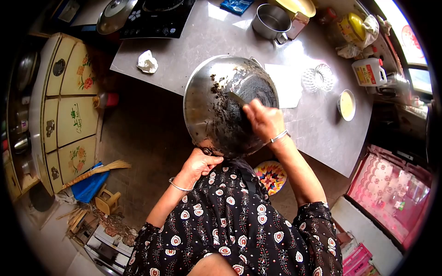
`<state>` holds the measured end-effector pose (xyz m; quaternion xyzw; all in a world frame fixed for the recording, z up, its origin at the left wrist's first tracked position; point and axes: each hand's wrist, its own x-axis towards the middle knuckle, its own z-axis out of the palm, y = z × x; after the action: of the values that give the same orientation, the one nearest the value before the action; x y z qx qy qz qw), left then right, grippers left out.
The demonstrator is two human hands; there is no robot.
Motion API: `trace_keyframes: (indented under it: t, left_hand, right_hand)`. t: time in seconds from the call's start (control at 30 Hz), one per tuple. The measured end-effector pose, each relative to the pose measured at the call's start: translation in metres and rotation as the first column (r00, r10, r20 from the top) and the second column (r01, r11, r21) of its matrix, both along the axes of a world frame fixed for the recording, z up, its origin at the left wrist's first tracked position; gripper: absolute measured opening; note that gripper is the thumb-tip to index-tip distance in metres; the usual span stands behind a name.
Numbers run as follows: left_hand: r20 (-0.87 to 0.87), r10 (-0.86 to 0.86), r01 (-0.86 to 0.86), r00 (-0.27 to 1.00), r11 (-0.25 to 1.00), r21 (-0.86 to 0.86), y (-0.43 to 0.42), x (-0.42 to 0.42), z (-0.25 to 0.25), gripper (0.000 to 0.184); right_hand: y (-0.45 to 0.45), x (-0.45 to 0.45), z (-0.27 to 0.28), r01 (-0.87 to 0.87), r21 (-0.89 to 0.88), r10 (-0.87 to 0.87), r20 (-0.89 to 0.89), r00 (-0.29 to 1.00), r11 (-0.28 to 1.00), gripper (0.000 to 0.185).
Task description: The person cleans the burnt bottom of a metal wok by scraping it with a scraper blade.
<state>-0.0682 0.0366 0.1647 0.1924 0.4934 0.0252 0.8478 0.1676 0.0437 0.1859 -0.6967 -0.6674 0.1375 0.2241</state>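
A large round metal pot (pixel 195 103) is tilted in front of me, its far side over the table's edge. Thick black soot covers much of the face turned toward me, with flaking patches at its upper left. My left hand (pixel 201 163) is closed on the handle at the pot's near rim. Over the blackened area, my right hand (pixel 264 120) is closed around a thin blade-like scraper (pixel 236 97). The scraper's tip points up and left against the soot. Most of the scraper is hidden by my fingers, so its exact kind does not show.
The grey table (pixel 317 138) holds a saucepan (pixel 271 22), a glass dish (pixel 318 77), a bowl with pale yellow contents (pixel 346 105), a crumpled white piece (pixel 147 62) and an induction cooker (pixel 156 19). A broom (pixel 99 174) and small stool (pixel 107 201) are at the lower left.
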Motion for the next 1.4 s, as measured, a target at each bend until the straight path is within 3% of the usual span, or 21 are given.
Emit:
trace_keyframes:
  t: [0.17,0.3,0.6,0.8,0.9,1.07,1.4]
  left_hand:
    - [-0.006,-0.007,0.007,1.000,1.000,0.007,0.001,0.000,-0.002,0.013]
    - [-0.003,-0.009,0.009,1.000,1.000,0.003,-0.002,-0.002,-0.008,0.013]
    - [-0.006,-0.018,0.018,1.000,1.000,-0.019,0.000,-0.003,-0.010,0.014]
    - [-0.016,-0.029,0.029,0.999,1.000,-0.005,0.000,-0.003,-0.010,0.014]
    - [0.020,-0.023,0.023,1.000,1.000,-0.005,0.000,-0.003,-0.015,0.014]
    - [-0.003,-0.024,0.024,1.000,1.000,0.005,-0.002,-0.004,-0.013,0.013]
    - [-0.019,-0.014,0.014,1.000,1.000,-0.006,-0.001,-0.001,-0.007,0.014]
  right_hand:
    - [-0.013,-0.002,0.005,-0.017,0.075,0.015,0.024,1.000,0.997,0.027]
    - [-0.001,0.010,-0.007,0.071,0.063,-0.075,0.065,0.995,0.995,0.027]
    - [-0.022,-0.001,0.006,-0.062,0.015,0.061,0.058,0.996,0.998,0.027]
    - [-0.017,-0.002,-0.006,0.036,0.099,-0.037,0.006,0.999,0.994,0.027]
    - [-0.013,-0.002,-0.004,0.050,0.089,-0.055,0.060,0.997,0.995,0.027]
    - [-0.027,-0.001,0.000,-0.038,0.098,0.039,-0.006,0.999,0.994,0.026]
    - [-0.004,-0.006,-0.006,-0.108,0.090,0.093,0.149,0.984,0.990,0.029]
